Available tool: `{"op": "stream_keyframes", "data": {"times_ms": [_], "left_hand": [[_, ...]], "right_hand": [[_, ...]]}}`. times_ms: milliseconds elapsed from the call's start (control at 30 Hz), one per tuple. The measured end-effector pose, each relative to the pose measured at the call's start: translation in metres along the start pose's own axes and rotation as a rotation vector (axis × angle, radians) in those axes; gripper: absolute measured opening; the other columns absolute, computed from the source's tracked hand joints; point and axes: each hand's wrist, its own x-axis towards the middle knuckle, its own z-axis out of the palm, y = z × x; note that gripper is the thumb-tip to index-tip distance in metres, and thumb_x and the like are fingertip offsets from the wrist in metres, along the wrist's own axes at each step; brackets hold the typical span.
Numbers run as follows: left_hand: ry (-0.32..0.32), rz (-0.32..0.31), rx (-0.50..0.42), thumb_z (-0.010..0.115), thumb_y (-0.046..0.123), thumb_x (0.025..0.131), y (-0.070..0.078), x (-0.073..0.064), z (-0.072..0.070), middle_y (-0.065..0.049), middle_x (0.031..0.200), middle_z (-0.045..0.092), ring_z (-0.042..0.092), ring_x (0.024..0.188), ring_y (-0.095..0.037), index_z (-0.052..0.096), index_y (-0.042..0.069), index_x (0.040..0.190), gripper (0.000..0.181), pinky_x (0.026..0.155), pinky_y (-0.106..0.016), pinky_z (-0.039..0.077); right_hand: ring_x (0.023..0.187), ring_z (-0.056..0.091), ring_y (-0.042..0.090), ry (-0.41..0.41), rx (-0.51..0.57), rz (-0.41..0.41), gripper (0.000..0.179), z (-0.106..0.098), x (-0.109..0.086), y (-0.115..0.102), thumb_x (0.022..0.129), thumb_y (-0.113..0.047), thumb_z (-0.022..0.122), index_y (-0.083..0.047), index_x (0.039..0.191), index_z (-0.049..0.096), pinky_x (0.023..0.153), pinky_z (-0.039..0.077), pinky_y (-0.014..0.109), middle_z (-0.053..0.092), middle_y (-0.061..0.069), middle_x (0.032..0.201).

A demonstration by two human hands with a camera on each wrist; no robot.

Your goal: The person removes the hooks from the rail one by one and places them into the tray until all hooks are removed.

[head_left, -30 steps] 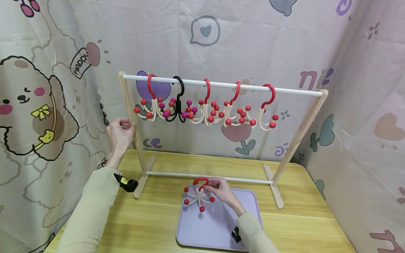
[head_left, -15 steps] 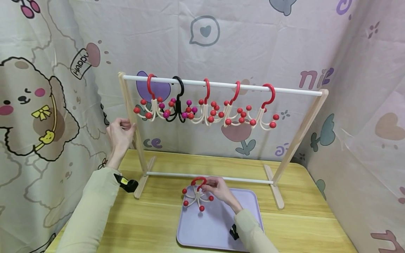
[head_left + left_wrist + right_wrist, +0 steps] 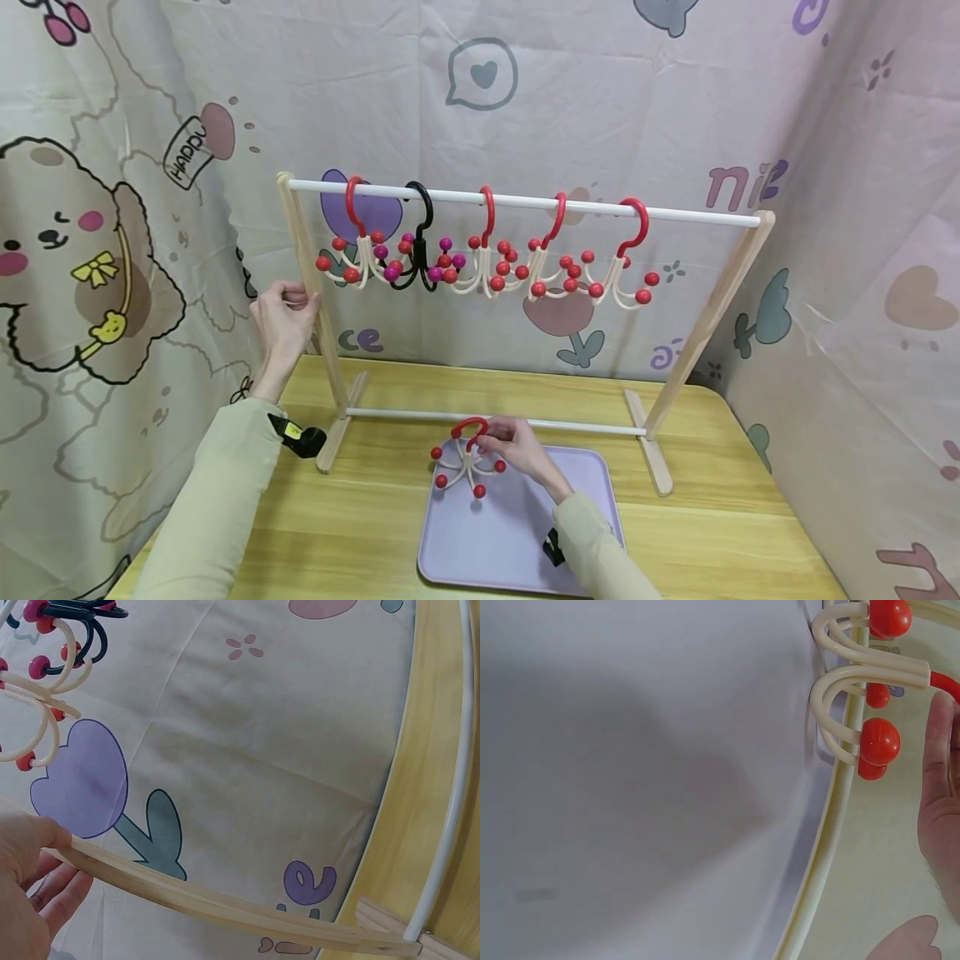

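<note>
Left hand (image 3: 283, 322) grasps left post (image 3: 331, 358) of wooden rack (image 3: 651, 454), probably bracing it. Upper rail (image 3: 705, 217) carries black-hooked hanger (image 3: 420, 258) and four red-hooked hangers (image 3: 486, 250). Loose claw hanger (image 3: 469, 458) is over left rear corner of lilac tray (image 3: 517, 542); contact unclear. Right hand (image 3: 517, 447) pinches its red hook (image 3: 471, 421). Step in hand: likely hanger transfer at tray. Lifting would call for firm pinch, clearance past lower rail (image 3: 412, 417). Widest free upper-rail span: between rightmost hanger (image 3: 619, 271) and right post (image 3: 707, 329).

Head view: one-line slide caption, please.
Left hand grips the rack; right hand holds a red-hooked hanger at the tray; five more hangers hang above.
</note>
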Motion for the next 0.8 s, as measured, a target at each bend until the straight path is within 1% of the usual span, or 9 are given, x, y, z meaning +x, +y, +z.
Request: {"op": "stream_keyframes", "data": {"times_ms": [100,133,233,333,367,433,567,733,800], "left_hand": [[0.003,0.004,-0.001,0.069,0.009,0.091,-0.001,0.0,0.0,-0.027,0.101,0.073,0.041,0.064,0.022,0.067,-0.008,0.107,0.024,0.076,-0.015,0.035],[0.004,0.006,-0.003,0.069,0.009,0.09,-0.001,0.0,0.0,-0.027,0.101,0.073,0.041,0.064,0.021,0.067,-0.008,0.107,0.024,0.08,-0.017,0.036],[0.004,0.008,-0.006,0.069,0.008,0.09,-0.001,0.0,0.0,-0.028,0.101,0.073,0.04,0.064,0.02,0.067,-0.009,0.107,0.024,0.084,-0.02,0.036],[0.004,0.005,-0.006,0.069,0.008,0.09,-0.001,-0.001,0.0,-0.028,0.101,0.073,0.04,0.064,0.02,0.067,-0.009,0.107,0.024,0.083,-0.02,0.036],[0.005,0.004,-0.004,0.069,0.008,0.09,-0.001,-0.001,0.0,-0.027,0.101,0.073,0.04,0.064,0.02,0.067,-0.009,0.107,0.024,0.08,-0.018,0.035],[0.007,0.005,-0.004,0.07,0.008,0.09,-0.001,-0.001,0.0,-0.027,0.101,0.073,0.04,0.064,0.021,0.067,-0.009,0.107,0.024,0.079,-0.016,0.035],[0.005,0.005,0.001,0.07,0.008,0.09,-0.001,-0.001,0.0,-0.027,0.101,0.073,0.041,0.065,0.02,0.067,-0.008,0.107,0.024,0.078,-0.017,0.035],[0.001,0.003,0.003,0.07,0.009,0.091,0.0,-0.001,0.0,-0.027,0.101,0.073,0.041,0.067,0.017,0.066,-0.008,0.107,0.024,0.08,-0.021,0.036],[0.004,0.003,-0.004,0.07,0.008,0.091,0.0,-0.001,0.0,-0.028,0.101,0.073,0.042,0.067,0.016,0.066,-0.009,0.107,0.024,0.083,-0.023,0.037]], "right_hand": [[0.09,0.067,0.055,-0.004,0.005,-0.024,0.021,0.0,-0.004,-0.008,0.095,0.006,0.06,0.02,0.111,0.061,0.085,0.054,0.061,0.067,0.041,0.105],[0.089,0.068,0.053,-0.003,0.005,-0.028,0.021,0.0,-0.003,-0.004,0.095,0.005,0.06,0.019,0.111,0.062,0.084,0.055,0.059,0.067,0.04,0.105],[0.085,0.071,0.044,0.004,0.001,-0.043,0.022,-0.002,0.0,0.009,0.094,0.003,0.062,0.017,0.111,0.063,0.08,0.058,0.053,0.069,0.038,0.104],[0.082,0.074,0.033,0.016,-0.021,-0.027,0.022,-0.002,0.003,0.02,0.093,-0.002,0.066,0.011,0.112,0.066,0.077,0.06,0.049,0.071,0.033,0.106],[0.081,0.074,0.031,0.018,-0.029,-0.022,0.022,-0.003,0.003,0.02,0.093,-0.003,0.067,0.01,0.111,0.066,0.077,0.06,0.049,0.072,0.031,0.106],[0.08,0.074,0.028,0.023,-0.037,-0.015,0.022,-0.003,0.002,0.02,0.093,-0.005,0.068,0.008,0.111,0.067,0.076,0.06,0.048,0.073,0.029,0.106],[0.078,0.074,0.02,0.039,-0.038,-0.002,0.023,-0.003,0.0,0.019,0.092,-0.007,0.069,0.005,0.112,0.067,0.075,0.061,0.045,0.073,0.028,0.106],[0.077,0.072,0.014,0.067,-0.014,-0.001,0.031,-0.005,-0.002,0.019,0.093,-0.005,0.068,0.007,0.121,0.063,0.078,0.06,0.048,0.071,0.03,0.107],[0.077,0.072,0.014,0.083,-0.006,-0.005,0.033,-0.006,-0.003,0.019,0.093,-0.005,0.068,0.006,0.124,0.062,0.079,0.06,0.051,0.07,0.03,0.107]]}}
